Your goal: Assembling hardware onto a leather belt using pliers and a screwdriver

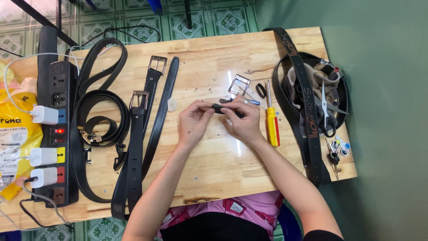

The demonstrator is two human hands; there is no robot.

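Over the middle of the wooden table [214, 165], my left hand [194, 121] and my right hand [244, 119] meet on a small black belt piece [219, 107], each pinching one end of it. Just beyond the hands lies a loose silver buckle frame [239, 85]. A yellow-handled screwdriver [271, 120] rests beside my right hand, with a small black loop [261, 90] near its tip.
Two black belts with silver buckles [145, 129] lie left of my hands, more coiled belts [100, 111] further left. A black power strip [57, 134] with white chargers runs along the left edge. At the right, a printed belt [307, 107], scissors [327, 116] and keys [335, 151].
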